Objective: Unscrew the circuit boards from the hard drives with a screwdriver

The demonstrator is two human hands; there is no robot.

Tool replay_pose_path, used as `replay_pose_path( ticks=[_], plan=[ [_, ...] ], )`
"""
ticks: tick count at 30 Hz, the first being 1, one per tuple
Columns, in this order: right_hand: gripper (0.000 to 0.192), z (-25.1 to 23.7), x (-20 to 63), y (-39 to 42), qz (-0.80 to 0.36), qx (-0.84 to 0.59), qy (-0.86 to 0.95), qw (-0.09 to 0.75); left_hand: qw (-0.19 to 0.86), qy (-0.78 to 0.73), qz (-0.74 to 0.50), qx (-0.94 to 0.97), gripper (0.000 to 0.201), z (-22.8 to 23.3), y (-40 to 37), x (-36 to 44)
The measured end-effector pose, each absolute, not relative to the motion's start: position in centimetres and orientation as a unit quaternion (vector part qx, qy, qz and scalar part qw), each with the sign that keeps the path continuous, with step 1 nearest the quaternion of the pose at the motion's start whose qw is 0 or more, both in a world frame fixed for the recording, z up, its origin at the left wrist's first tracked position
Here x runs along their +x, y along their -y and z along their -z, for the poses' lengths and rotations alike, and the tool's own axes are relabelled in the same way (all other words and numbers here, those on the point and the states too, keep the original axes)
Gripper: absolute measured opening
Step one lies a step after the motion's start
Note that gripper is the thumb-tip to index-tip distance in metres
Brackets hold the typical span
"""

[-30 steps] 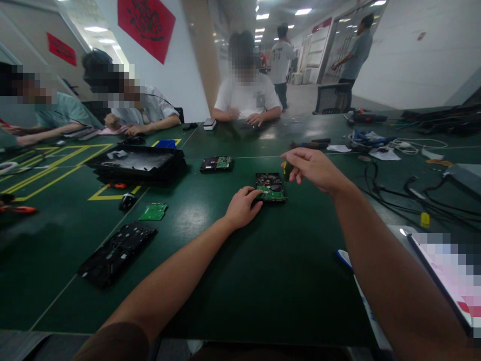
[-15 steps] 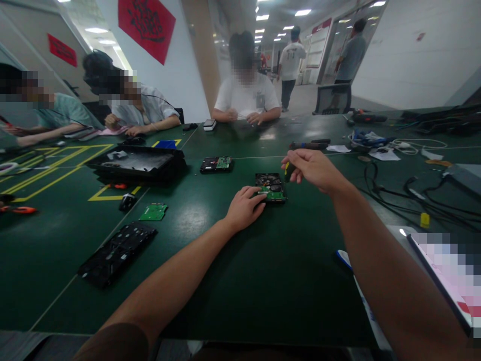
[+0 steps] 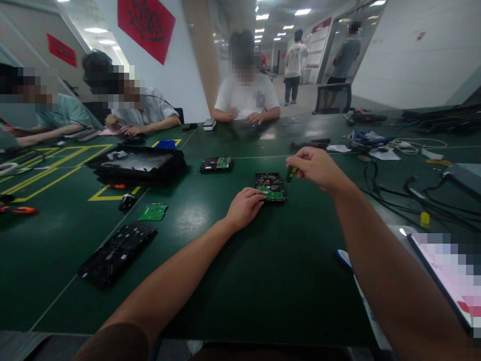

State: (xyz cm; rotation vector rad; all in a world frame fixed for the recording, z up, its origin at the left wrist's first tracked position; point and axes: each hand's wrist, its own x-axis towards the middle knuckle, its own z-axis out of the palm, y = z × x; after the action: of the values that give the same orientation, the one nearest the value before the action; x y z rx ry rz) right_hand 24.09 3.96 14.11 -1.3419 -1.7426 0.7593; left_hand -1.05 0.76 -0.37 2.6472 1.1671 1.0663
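Note:
A hard drive point(image 3: 271, 181) lies on the green table in front of me, its green circuit board on the near part. My left hand point(image 3: 246, 205) steadies it, fingertips pressed on its near left corner. To the right and just above the table, my right hand point(image 3: 312, 168) is closed round a small screwdriver point(image 3: 291, 173) with a black and yellow handle. Its tip cannot be made out. Farther left sits a second hard drive point(image 3: 216, 164). A loose green circuit board point(image 3: 153, 212) lies beyond a black perforated plate point(image 3: 117, 254).
A black tray point(image 3: 137, 165) stands at left, near a black mouse point(image 3: 128, 201). Black cables point(image 3: 398, 193) and a yellow block point(image 3: 425, 219) lie at right. A tablet-like screen point(image 3: 443, 281) is at my right forearm. A person point(image 3: 246, 95) sits opposite; others sit left.
My right hand has shifted slightly right, and the screwdriver in it has turned. My left hand stays at the hard drive with its fingers drawn in a little. A person behind has walked farther off.

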Motion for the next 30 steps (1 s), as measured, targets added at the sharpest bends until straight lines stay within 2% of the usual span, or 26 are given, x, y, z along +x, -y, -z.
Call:
replay_pose_path(
  ticks=[11, 20, 30],
  plan=[
    [0.025, -14.2, 23.6, -3.7, -0.393, -0.45, 0.687, 0.413, 0.038, -0.411, -0.312, 0.856, 0.029, -0.7, 0.2, -0.6],
    [0.024, -14.5, 23.8, -3.3, -0.301, -0.495, 0.702, 0.414, 0.024, -0.45, -0.3, 0.84, 0.034, -0.3, 0.0, -0.7],
    [0.024, -14.0, 23.5, -3.9, -0.381, -0.45, 0.695, 0.411, 0.029, -0.483, -0.307, 0.819, 0.034, 0.2, -0.2, -0.9]
  ],
)
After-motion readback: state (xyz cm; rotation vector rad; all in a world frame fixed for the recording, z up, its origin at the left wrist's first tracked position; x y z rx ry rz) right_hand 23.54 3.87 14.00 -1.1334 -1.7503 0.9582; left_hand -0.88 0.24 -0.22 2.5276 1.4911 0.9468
